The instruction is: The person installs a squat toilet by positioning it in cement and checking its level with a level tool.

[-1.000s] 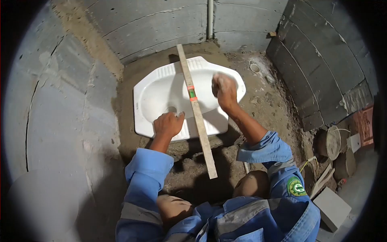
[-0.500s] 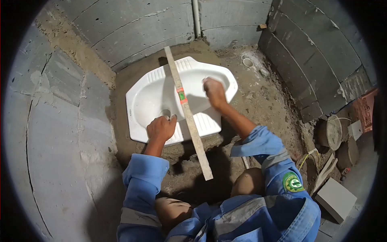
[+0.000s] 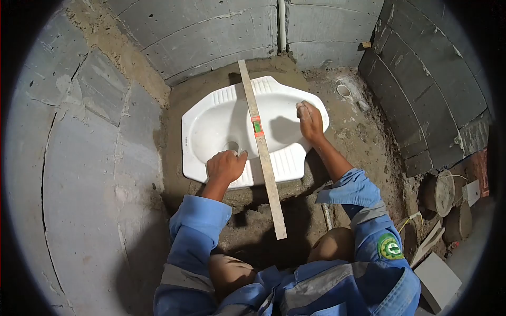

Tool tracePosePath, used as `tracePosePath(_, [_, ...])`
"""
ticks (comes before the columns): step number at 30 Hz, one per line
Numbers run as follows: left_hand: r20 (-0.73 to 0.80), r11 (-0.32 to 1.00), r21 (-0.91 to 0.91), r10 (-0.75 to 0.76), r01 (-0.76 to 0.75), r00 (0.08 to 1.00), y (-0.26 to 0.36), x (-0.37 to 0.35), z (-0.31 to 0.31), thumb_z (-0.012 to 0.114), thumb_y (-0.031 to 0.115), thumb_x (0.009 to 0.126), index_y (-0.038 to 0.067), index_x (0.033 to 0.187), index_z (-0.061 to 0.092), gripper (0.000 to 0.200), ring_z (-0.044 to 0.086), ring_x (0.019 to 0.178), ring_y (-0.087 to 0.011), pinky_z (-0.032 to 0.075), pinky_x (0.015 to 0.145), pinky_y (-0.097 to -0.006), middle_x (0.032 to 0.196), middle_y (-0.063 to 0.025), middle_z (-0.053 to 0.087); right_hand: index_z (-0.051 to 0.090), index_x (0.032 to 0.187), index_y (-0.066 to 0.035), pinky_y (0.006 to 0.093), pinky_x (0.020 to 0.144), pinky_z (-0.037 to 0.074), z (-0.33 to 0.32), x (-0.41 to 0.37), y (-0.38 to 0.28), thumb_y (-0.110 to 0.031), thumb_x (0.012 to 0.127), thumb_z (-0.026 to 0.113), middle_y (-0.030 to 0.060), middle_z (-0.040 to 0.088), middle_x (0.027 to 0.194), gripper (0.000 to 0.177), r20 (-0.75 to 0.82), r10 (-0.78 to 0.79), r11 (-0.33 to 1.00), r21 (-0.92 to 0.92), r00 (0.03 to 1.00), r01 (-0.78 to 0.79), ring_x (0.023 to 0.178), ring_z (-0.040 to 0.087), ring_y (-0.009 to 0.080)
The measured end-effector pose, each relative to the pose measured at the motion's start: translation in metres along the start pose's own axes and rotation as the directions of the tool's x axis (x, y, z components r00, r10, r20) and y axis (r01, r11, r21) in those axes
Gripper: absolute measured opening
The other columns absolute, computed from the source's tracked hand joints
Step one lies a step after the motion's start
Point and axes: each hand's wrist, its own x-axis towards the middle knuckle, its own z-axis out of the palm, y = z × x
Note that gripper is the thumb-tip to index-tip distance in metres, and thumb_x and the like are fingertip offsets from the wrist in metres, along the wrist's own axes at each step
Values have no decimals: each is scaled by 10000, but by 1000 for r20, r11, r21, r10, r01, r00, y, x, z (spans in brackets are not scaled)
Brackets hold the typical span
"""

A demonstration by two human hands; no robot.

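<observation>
One head-worn view, facing steeply down, close over squat pan

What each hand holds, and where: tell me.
Nothing is gripped. The left hand rests closed on the squat pan at its near edge; the right hand presses its right rim. The level lies across it.

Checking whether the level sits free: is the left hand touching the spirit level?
Apart. The head view shows the left hand on the near rim of the toilet pan, with white pan showing between its thumb and the spirit level.
</observation>
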Motion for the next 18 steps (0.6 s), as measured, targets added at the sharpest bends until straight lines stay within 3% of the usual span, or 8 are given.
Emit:
tracePosePath(5, [-15,999,-20,-28,28,999,0,-1,0,474,580,925,32,1026,753,623,668,1038,-412,506,922,-485,1041,-252,712,504,721,-16,371,580,387,-9,24,3,-306,1012,395,99,463,611,425,-9,-160,987,3,987,160,581,442,194])
tracePosePath(7, [-18,999,-28,-23,23,1000,1,0,-2,477,578,923,30,1030,751,623,664,1046,-413,504,926,-485,1048,-253,711,492,664,-44,367,524,351,-33,60,-46,-334,1007,361,72,450,569,469,-147,-43,987,146,988,65,535,426,173])
tracePosePath(10, [-1,999,-33,-31,31,1000,3,-6,-5,481,574,921,33,1034,750,615,662,1048,-415,504,926,-487,1053,-250,711,486,624,-66,359,495,327,-60,93,-91,-347,993,357,49,439,545,481,-228,-16,940,327,973,92,508,411,156])
tracePosePath(12, [-1,999,-33,-31,31,1000,3,-1,-8,482,570,923,38,1035,751,607,664,1043,-415,505,921,-491,1051,-245,712,482,628,-63,370,495,333,-72,102,-72,-367,991,358,51,439,545,489,-257,-244,964,42,935,263,508,416,165])
tracePosePath(13, [15,999,-33,-19,19,1000,2,0,-6,480,565,926,45,1043,750,598,663,1045,-411,505,922,-490,1061,-237,712,490,657,-64,365,508,342,-58,100,4,-355,993,391,58,464,572,455,-261,-216,966,83,941,245,527,422,165])
tracePosePath(14, [31,999,-36,-9,10,999,1,-2,-4,479,560,929,51,1052,748,588,663,1048,-407,504,923,-490,1071,-229,712,482,682,-60,350,533,350,-35,74,44,-331,998,431,52,473,612,419,-263,-63,998,-19,963,60,561,420,160])
tracePosePath(17, [29,1000,-14,-10,10,1000,1,-2,-4,468,553,937,58,1043,749,579,665,1040,-405,507,915,-495,1070,-214,716,511,737,-24,343,583,378,-37,71,52,-298,1000,476,51,497,662,381,-130,101,968,240,986,-68,627,461,153])
tracePosePath(18, [31,1000,-14,-5,5,1000,2,-2,-2,468,553,937,58,1043,749,579,665,1040,-405,507,915,-495,1070,-214,716,511,737,-24,343,583,378,-40,68,56,-298,1000,476,51,497,662,381,-135,102,969,238,986,-68,627,461,153])
